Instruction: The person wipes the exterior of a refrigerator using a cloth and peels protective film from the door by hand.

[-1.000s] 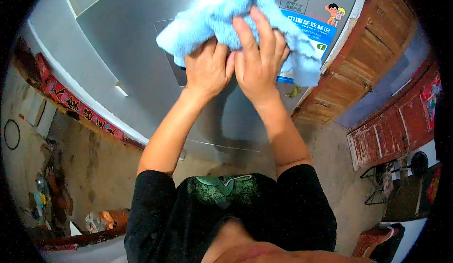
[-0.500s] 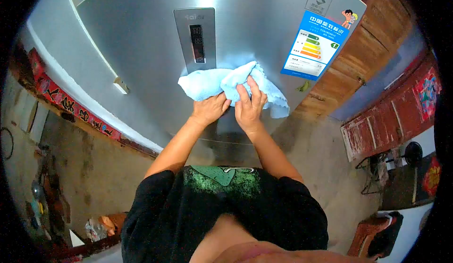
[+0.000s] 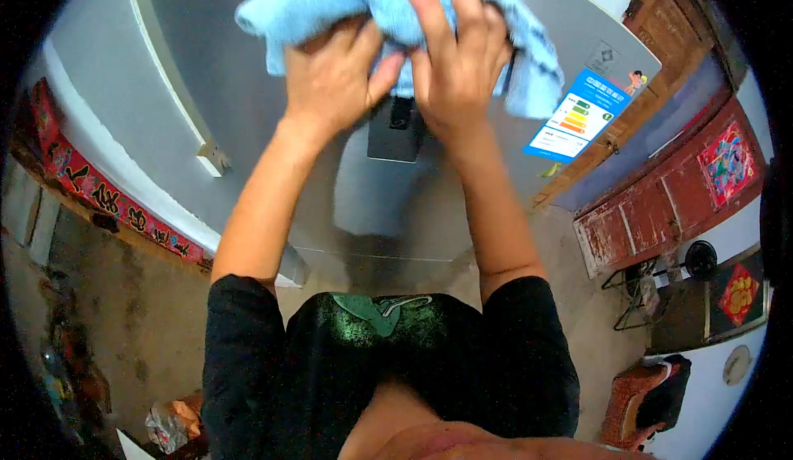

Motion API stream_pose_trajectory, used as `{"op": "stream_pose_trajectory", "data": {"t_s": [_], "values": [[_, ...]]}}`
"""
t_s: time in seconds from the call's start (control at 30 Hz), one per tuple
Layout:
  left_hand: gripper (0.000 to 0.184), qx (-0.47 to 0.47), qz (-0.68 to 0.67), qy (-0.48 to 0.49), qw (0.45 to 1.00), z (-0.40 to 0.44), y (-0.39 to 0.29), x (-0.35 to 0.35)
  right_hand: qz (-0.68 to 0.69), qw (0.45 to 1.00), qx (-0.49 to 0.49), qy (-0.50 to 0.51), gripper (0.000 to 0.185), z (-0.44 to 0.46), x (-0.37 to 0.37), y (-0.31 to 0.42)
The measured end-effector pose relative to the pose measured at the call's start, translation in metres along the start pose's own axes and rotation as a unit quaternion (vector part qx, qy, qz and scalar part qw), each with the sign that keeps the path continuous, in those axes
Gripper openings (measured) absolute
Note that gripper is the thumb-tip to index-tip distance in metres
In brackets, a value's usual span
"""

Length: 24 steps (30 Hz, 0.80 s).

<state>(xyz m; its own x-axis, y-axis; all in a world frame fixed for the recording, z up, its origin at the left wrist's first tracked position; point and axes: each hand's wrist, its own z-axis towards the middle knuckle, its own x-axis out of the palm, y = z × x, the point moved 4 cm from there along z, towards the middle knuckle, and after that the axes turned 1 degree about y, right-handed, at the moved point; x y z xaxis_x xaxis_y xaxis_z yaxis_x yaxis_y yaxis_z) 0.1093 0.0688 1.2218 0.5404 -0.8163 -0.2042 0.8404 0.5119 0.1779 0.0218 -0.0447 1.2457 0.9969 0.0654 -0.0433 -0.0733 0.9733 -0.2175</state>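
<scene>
A light-blue cloth (image 3: 388, 6) is bunched against the upper part of a silver refrigerator door (image 3: 248, 130). My left hand (image 3: 334, 80) grips the cloth's lower edge, its fingertips hidden in the folds. On the right side of the cloth, my right hand (image 3: 462, 64) holds it with the fingers laid over the fabric and the thumb near the lower edge. Below the hands shows the bottom of the door's dark display panel (image 3: 392, 142); its upper part is covered by the cloth and hands.
A blue energy label (image 3: 574, 117) is stuck on the door's right side. Wooden doors (image 3: 640, 220) stand at the right, near a dark stool-like seat (image 3: 657, 402). A red banner with characters (image 3: 107, 196) runs along the left. A crumpled plastic bag (image 3: 169, 423) lies lower left.
Both hands have moved up the door with the cloth, away from my body, and the arms are stretched further. The cloth now covers most of the display panel.
</scene>
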Motion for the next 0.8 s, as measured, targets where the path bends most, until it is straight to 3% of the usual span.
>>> {"op": "stream_pose_trajectory", "data": {"t_s": [0.03,0.07,0.13,0.27,0.33,0.4,0.47,0.5,0.53,0.63,0.73,0.8], "values": [[0.050,0.002,0.025,-0.006,1.000,0.012,0.011,-0.005,0.016,1.000,-0.021,-0.013,0.066,0.018,0.004,0.003],[0.049,0.003,0.051,-0.011,0.999,0.022,0.022,-0.009,-0.019,0.994,0.020,0.101,0.074,0.041,0.007,0.013],[0.043,0.010,0.091,-0.045,0.995,0.026,0.051,-0.007,-0.023,0.994,0.001,0.103,0.078,0.063,0.012,0.027],[0.045,-0.002,0.101,-0.015,0.995,0.022,0.053,-0.018,-0.029,0.995,0.014,0.090,0.076,0.063,0.027,0.035],[0.045,-0.026,0.105,-0.002,0.994,0.006,0.058,-0.011,-0.012,0.994,0.006,0.108,0.075,0.054,0.035,0.042],[0.047,-0.049,0.017,-0.031,0.998,-0.009,0.055,-0.018,0.005,0.992,0.000,0.124,0.073,0.036,0.048,0.048],[0.053,-0.095,0.023,0.015,0.995,-0.040,0.062,-0.011,0.133,0.988,-0.021,0.074,0.071,0.014,0.062,0.057],[0.053,-0.106,0.023,0.028,0.994,-0.055,0.064,-0.009,0.060,0.995,0.015,0.073,0.063,0.007,0.051,0.077],[0.053,-0.117,0.023,0.040,0.992,-0.070,0.067,-0.008,0.007,0.999,-0.014,0.046,0.059,-0.003,0.058,0.082],[0.053,-0.171,-0.003,0.115,0.979,-0.117,0.075,-0.003,0.072,0.993,0.009,0.098,0.060,-0.031,0.071,0.102],[0.053,-0.168,-0.009,0.107,0.980,-0.157,0.081,-0.001,0.166,0.971,0.055,0.162,0.053,-0.056,0.075,0.121],[0.052,-0.153,-0.020,0.106,0.982,-0.163,0.085,-0.007,0.159,0.975,0.048,0.145,0.053,-0.073,0.083,0.128]]}}
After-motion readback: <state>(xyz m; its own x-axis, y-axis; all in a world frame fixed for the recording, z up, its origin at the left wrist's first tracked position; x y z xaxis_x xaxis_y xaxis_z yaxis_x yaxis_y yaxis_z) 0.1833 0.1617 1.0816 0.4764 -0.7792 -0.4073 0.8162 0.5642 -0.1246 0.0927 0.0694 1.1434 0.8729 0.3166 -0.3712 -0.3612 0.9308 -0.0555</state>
